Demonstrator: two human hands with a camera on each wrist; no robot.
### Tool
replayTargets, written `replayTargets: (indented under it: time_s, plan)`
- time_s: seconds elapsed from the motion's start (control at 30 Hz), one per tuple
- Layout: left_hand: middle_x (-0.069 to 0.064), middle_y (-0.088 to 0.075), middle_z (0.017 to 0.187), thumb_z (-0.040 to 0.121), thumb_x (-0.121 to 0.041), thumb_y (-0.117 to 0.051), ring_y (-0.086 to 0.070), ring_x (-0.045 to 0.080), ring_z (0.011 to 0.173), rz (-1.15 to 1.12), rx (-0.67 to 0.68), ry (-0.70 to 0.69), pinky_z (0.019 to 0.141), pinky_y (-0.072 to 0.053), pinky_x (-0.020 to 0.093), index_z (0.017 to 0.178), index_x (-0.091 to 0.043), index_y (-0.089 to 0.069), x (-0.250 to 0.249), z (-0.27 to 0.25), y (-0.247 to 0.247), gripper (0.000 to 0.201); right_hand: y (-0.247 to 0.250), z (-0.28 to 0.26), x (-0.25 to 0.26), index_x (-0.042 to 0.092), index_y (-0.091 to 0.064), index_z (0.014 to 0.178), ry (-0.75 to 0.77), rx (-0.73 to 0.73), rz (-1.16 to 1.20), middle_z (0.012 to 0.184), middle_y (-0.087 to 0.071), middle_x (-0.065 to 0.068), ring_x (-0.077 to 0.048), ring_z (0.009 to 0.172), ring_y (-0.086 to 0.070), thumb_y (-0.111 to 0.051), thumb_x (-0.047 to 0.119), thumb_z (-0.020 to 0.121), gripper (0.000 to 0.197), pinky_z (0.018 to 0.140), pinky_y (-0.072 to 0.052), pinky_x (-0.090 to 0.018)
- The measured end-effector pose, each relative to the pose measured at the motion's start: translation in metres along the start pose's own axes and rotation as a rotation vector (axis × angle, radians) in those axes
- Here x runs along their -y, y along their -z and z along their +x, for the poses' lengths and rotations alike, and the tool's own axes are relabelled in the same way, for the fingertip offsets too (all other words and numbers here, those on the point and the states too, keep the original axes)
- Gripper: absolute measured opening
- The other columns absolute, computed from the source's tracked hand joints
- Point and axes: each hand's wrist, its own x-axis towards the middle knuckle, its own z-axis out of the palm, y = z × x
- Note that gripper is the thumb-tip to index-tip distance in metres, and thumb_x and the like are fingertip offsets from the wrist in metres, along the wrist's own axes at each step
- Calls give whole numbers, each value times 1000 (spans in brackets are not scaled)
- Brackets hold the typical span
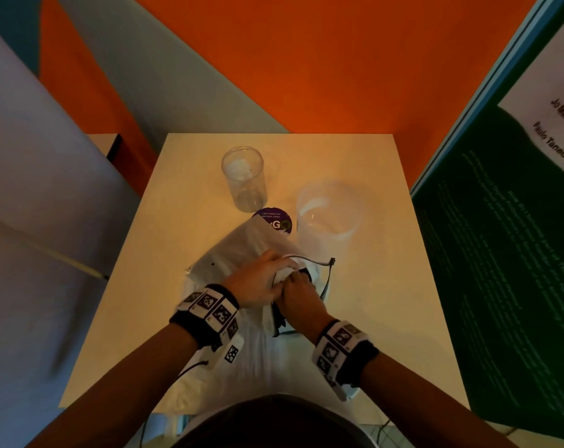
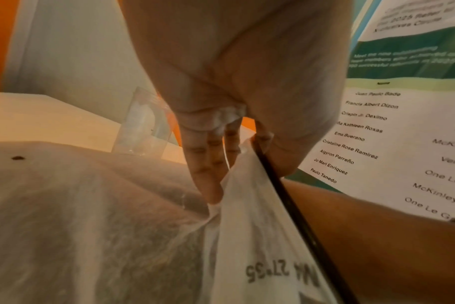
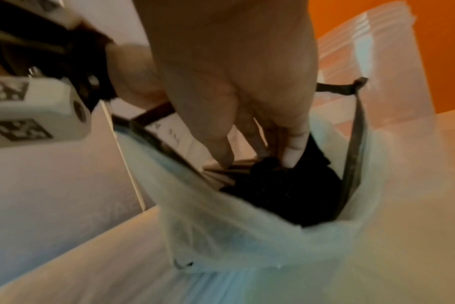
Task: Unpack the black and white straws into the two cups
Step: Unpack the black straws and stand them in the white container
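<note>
Left hand (image 1: 258, 282) pinches bag (image 1: 241, 247) mouth wide; right hand (image 1: 301, 297) digs inside, fingers closing on black straws (image 3: 286, 185). Cups at twelve o'clock: draw bundle out straight, avoid snagging drawstring.

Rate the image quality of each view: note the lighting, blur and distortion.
Head view: dim, warm orange cast, wide-angle bending of the table edges; cups readable, poster text soft. Left wrist view: left hand fills the frame, the bag smeared, poster names fairly legible. Right wrist view: motion-blurred throughout, right hand soft, dark bag contents lack detail.
</note>
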Motion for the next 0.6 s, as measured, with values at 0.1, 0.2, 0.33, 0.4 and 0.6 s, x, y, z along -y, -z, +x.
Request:
replayTargets:
  time_s: [0.1, 0.2, 0.33, 0.4, 0.6]
  plan:
    - [3, -41, 131, 90, -11, -56, -48, 15, 92, 77, -21, -4, 81, -43, 27, 134, -23, -48, 2, 2, -1, 46, -7, 9, 4, 4, -50, 130, -119, 19, -47, 136, -46, -19, -37, 125, -38, -40, 21, 98, 38, 105, -36, -46]
    - [2, -44, 126, 90, -12, -56, -51, 22, 105, 93, -30, 14, 86, -44, 31, 133, -22, -49, 8, 4, -1, 45, -5, 15, 4, 3, -46, 133, -181, 72, -33, 139, -41, -21, -39, 128, -36, -44, 21, 96, 41, 104, -36, -49]
    - [2, -46, 121, 88, -8, -54, -51, 20, 98, 106, -57, 22, 78, -44, 29, 129, -23, -51, 22, 6, 1, 44, -2, 19, 1, 2, -34, 140, -227, 95, 2, 141, -38, -21, -37, 131, -37, -48, 21, 96, 50, 107, -35, -47]
    - [1, -45, 120, 86, -7, -54, -51, 21, 99, 137, -78, 13, 79, -47, 34, 128, -23, -51, 28, 7, 1, 45, -2, 17, -2, 0, -31, 140, -215, 104, -9, 141, -38, -20, -36, 129, -39, -50, 20, 95, 53, 105, -37, -46]
    - [2, -34, 136, 82, -5, -57, -35, 22, 125, 275, -132, -64, 97, -40, 32, 128, -19, -51, 33, 11, -8, 48, 11, 11, -20, -4, -35, 132, -123, 201, 115, 127, -49, -24, -36, 110, -54, -47, 13, 96, 41, 84, -47, -37]
